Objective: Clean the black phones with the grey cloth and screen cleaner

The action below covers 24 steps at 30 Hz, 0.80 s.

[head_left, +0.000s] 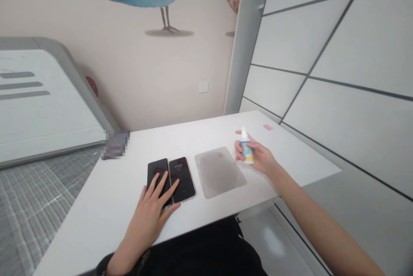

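My left hand [150, 209] lies flat with spread fingers across two black smartphones, touching both. The left phone [157, 173] is dark and partly under my fingers. The right phone [182, 179] shows a lit clock on its screen. They sit side by side on the white table [106, 207]. To their right lies a translucent grey mat [220, 172] with a darker round patch. My right hand [254, 155] is shut on a small spray bottle [247, 149] with a white top and a blue-and-yellow label, held upright in the air just right of the mat.
A small pink item [267, 127] lies near the table's far corner. A pixelated object [115, 144] sits at the far left corner. A white wall panel [322, 43] stands to the right, and a bed with a grey checked cover [35, 203] lies to the left.
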Each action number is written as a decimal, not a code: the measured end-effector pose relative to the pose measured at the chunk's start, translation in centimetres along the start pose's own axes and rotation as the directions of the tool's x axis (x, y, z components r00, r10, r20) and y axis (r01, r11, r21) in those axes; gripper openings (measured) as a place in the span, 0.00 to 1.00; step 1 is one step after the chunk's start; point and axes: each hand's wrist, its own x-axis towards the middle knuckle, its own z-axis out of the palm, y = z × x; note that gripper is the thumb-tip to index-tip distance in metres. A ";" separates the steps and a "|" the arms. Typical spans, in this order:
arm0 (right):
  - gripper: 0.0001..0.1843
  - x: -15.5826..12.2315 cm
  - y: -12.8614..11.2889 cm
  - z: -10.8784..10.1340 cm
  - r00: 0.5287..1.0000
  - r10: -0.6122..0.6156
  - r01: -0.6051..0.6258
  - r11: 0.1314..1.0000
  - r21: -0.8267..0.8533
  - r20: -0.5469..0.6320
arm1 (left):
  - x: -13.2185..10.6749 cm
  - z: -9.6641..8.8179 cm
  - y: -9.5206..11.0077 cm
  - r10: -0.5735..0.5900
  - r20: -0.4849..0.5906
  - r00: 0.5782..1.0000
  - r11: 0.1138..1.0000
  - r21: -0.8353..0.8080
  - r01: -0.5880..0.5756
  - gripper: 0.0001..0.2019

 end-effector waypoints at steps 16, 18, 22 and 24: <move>0.40 -3.8 -1.1 2.8 0.999 -0.007 0.008 1.000 -0.008 0.054 | -0.1 -0.3 0.8 -0.016 -0.028 0.999 0.999 -0.043 0.015 0.29; 0.35 -3.1 -0.8 2.0 0.995 -0.047 0.074 0.946 -0.317 0.091 | -0.1 -0.6 1.0 -0.015 -0.019 1.000 0.998 -0.057 0.013 0.29; 0.26 -2.2 0.0 0.8 0.976 -0.016 0.170 0.674 -0.719 0.215 | -0.1 -1.1 1.3 -0.018 0.009 1.000 0.998 -0.068 0.019 0.29; 0.23 -2.1 0.4 0.6 0.964 0.033 0.192 0.604 -0.773 0.265 | 0.0 -1.3 1.4 -0.029 0.025 0.999 0.997 -0.068 0.030 0.29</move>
